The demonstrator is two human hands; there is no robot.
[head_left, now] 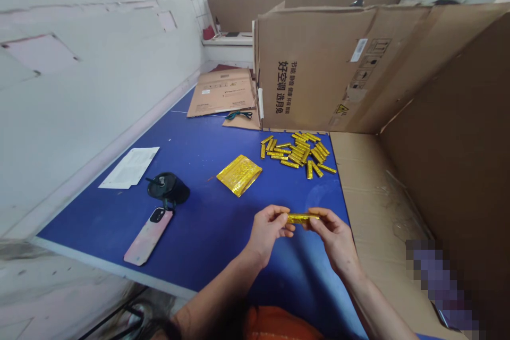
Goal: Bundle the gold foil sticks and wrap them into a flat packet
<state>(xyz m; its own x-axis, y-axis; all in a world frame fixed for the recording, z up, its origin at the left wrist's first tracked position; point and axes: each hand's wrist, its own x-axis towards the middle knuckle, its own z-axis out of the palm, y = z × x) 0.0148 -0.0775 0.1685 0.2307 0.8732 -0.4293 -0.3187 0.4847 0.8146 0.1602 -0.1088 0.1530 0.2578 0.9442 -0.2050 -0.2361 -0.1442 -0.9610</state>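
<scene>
My left hand (266, 231) and my right hand (332, 239) both pinch a gold foil stick (303, 218) at its two ends, above the blue table (199, 244). A loose pile of similar gold foil sticks (297, 154) lies farther forward, beyond my hands. To the left of that pile rests a flat, shiny gold foil packet (239, 175). Neither hand touches the pile or the packet.
On the table's left side are a phone in a pink case (148, 236), a black cylindrical object (168, 188) and a white paper sheet (129, 167). Cardboard panels (330, 64) stand along the far and right sides. Flattened cardboard (221, 93) lies at the far end.
</scene>
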